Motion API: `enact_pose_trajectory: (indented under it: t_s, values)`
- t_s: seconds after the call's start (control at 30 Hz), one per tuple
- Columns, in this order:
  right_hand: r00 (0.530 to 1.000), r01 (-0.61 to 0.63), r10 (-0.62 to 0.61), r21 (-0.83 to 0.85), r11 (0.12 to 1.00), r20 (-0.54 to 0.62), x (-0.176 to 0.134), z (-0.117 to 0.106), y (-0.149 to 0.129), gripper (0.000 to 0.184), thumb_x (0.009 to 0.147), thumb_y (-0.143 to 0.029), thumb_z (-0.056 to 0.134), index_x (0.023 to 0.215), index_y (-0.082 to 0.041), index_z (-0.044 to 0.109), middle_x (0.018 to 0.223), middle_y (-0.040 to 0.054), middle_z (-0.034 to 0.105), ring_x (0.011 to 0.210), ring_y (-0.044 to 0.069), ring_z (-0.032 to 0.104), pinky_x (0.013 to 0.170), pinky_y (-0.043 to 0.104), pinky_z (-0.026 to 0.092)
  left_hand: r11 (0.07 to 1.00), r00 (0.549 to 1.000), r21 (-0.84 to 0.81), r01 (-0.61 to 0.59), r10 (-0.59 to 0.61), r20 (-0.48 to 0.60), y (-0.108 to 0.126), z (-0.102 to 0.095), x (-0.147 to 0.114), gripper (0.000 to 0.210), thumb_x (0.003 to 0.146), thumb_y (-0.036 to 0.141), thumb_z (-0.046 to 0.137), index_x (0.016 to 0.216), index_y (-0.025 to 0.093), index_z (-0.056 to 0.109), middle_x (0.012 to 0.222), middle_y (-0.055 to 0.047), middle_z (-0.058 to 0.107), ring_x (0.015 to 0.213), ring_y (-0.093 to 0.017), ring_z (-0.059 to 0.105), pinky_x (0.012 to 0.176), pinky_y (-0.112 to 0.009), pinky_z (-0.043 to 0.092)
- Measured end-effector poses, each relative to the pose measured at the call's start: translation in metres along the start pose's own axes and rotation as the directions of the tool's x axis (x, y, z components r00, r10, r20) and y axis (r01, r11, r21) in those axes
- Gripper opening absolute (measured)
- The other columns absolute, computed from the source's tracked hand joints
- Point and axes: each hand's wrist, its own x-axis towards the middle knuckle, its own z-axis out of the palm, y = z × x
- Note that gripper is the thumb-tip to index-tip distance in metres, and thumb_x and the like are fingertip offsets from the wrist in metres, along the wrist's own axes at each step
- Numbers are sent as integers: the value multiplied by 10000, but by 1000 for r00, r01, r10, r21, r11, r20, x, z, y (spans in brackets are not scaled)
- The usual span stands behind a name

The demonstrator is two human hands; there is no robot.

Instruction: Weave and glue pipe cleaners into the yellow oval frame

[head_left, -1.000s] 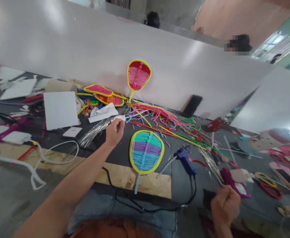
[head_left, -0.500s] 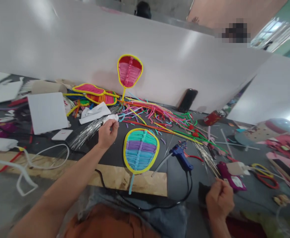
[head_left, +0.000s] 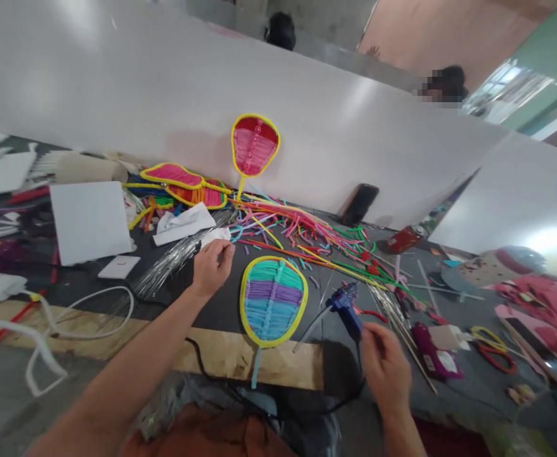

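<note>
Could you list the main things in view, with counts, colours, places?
Table: 1, dark grey, foreground.
Divider: 1, white, behind table.
Flat fan: 1, green, purple, blue, yellow rim, table centre.
Upright fan: 1, red and pink, yellow rim, before divider.
Glue gun: 1, blue, right of flat fan.
Craft stems: many, mixed, behind flat fan.
Phone: 1, black, by divider.
Can: 1, red, back right.
Square board: 1, white, left.
Heads: at least 2, dark, beyond divider.
Left hand: 1, left of flat fan.
Right hand: 1, beside glue gun.
</note>
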Motion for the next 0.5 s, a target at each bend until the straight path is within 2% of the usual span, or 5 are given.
enact_pose_trajectory:
  t_s: [0.03, 0.1, 0.2, 0.3, 0.5]
  values:
    - [985, 116, -119, 34, 993, 124, 8, 12, -17, 200, 881, -324, 480, 912, -182, 617, 837, 73, 646, 757, 197, 590, 686, 306, 461, 1000, 1000, 2, -9, 9, 2, 0, 0, 0, 183, 889, 260, 441, 753, 195, 544, 717, -32, 641, 723, -158, 598, 702, -252, 443]
    - [908, 267, -282, 91, 959, 310, 22, 40, -46, 147, 878, -270, 512, 940, -199, 625, 896, 75, 658, 871, 214, 580, 767, 331, 465, 1000, 999, 13, -28, 28, 21, 0, -1, 0, 191, 892, 262, 438, 749, 197, 545, 711, -28, 641, 723, -160, 596, 705, -258, 444]
    - [803, 346, -343, 86, 934, 488, 40, 78, -74, 115, 868, -219, 552, 949, -208, 633, 932, 62, 674, 909, 226, 561, 810, 360, 454, 999, 998, 21, -42, 40, 57, 2, -3, -1, 192, 897, 262, 436, 756, 197, 549, 723, -29, 646, 729, -161, 593, 710, -265, 446]
    - [774, 363, -305, 6, 932, 555, 48, 98, -80, 106, 863, -198, 565, 934, -208, 642, 935, 58, 677, 907, 234, 557, 812, 368, 443, 998, 997, -1, -56, 56, 59, 3, -4, -2, 179, 897, 249, 443, 764, 195, 552, 728, -30, 647, 724, -160, 587, 708, -269, 445]
    - [764, 407, -306, -57, 912, 568, 48, 110, -74, 153, 892, -187, 505, 851, -206, 651, 863, 60, 660, 839, 220, 556, 764, 333, 434, 997, 995, -46, -55, 59, 81, 8, -6, -2, 185, 899, 247, 446, 761, 194, 557, 699, -21, 632, 695, -152, 578, 683, -262, 440]
